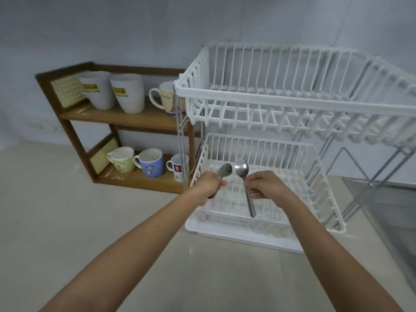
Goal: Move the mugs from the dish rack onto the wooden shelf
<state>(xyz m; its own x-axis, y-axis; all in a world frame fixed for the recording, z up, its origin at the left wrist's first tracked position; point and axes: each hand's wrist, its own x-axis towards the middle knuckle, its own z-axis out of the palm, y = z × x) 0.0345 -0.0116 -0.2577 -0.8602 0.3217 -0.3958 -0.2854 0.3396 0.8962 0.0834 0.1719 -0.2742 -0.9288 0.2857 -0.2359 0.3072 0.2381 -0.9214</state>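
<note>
The white two-tier dish rack (292, 95) stands at the right, with no mugs visible in either tier. The wooden shelf (135, 119) at the left holds mugs. On its top board stand two tall white mugs (99, 90) and a cream mug (167, 95) partly hidden by the rack. On its bottom board sit a dotted mug (122, 162), a blue mug (151, 163) and a small white mug (179, 168). My left hand (208, 184) grips a steel spoon (225, 170). My right hand (266, 186) holds a second spoon (242, 168) upright over the lower basket.
A pale countertop (67, 221) runs under everything. A white drip tray (236, 237) sits beneath the rack. A steel sink edge (391, 210) lies at the far right. A grey wall stands behind the shelf and the rack.
</note>
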